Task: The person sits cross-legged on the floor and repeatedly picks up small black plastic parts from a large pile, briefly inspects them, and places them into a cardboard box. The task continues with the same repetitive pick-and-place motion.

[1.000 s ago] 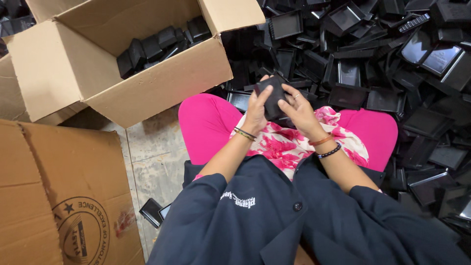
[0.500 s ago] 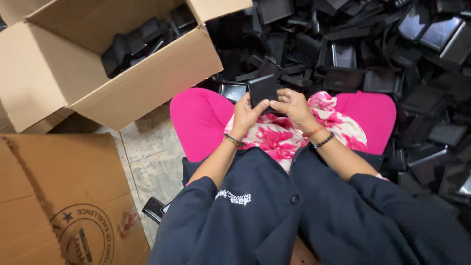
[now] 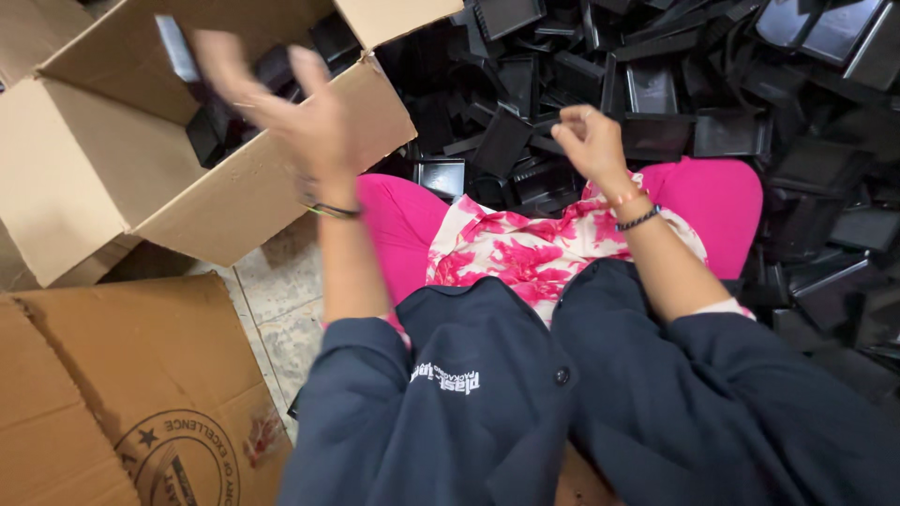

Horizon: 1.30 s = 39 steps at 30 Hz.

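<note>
My left hand (image 3: 300, 122) is raised over the open cardboard box (image 3: 272, 192), blurred, with its fingers spread and nothing in it. A blurred dark tray (image 3: 176, 47) shows just beyond its fingertips, above the black trays (image 3: 211, 136) lying inside the box. My right hand (image 3: 589, 145) hovers above my pink lap, fingers loosely curled and empty. It is close to the big pile of black plastic trays (image 3: 656, 84) in front of me.
A second cardboard carton (image 3: 112, 394) with a round stamp lies at the lower left. A strip of tiled floor (image 3: 281, 300) shows between the cartons and my legs. Black trays cover the floor on the right, up to my right knee.
Both hands held a black tray together over my lap. My left hand has swung left to the box and opened, and the tray has left it. My right hand stayed and is empty.
</note>
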Motion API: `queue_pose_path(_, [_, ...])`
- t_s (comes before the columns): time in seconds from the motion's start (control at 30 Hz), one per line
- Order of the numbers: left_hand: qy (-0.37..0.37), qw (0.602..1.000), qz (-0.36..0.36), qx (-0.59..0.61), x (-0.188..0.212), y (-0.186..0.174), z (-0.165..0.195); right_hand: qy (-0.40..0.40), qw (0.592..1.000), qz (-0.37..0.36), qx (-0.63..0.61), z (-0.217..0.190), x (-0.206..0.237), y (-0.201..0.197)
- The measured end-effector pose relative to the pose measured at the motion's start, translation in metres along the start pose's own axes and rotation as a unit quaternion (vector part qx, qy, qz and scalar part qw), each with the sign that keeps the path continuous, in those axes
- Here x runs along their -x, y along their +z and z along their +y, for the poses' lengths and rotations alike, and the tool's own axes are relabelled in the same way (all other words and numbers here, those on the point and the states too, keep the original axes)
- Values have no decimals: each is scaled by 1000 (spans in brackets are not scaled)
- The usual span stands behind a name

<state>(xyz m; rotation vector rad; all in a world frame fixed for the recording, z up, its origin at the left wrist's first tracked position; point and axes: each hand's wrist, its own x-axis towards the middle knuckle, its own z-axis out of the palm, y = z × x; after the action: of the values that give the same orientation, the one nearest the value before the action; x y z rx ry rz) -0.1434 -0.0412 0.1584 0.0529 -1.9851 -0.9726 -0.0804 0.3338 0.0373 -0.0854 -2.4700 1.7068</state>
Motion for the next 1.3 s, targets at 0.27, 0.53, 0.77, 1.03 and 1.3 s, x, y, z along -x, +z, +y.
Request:
queue_pose_path(0.27, [-45, 943, -264, 197, 171, 85, 49, 50, 974, -25, 219, -5, -102, 47])
queue_pose_path(0.53, [-83, 944, -266, 178, 184, 94, 0, 79, 932, 8, 353, -20, -112, 67])
queue_pose_path(0.77, [-307, 844, -272, 346, 177, 134, 11, -162, 948, 101, 255, -44, -47, 15])
queue_pose_path(1.03, [-262, 886, -286, 254, 186, 139, 49, -29, 986, -85, -138, -37, 9, 3])
queue_pose_path(1.3, [-372, 794, -338, 341, 212, 131, 54, -41, 966, -123, -224, 6, 14, 9])
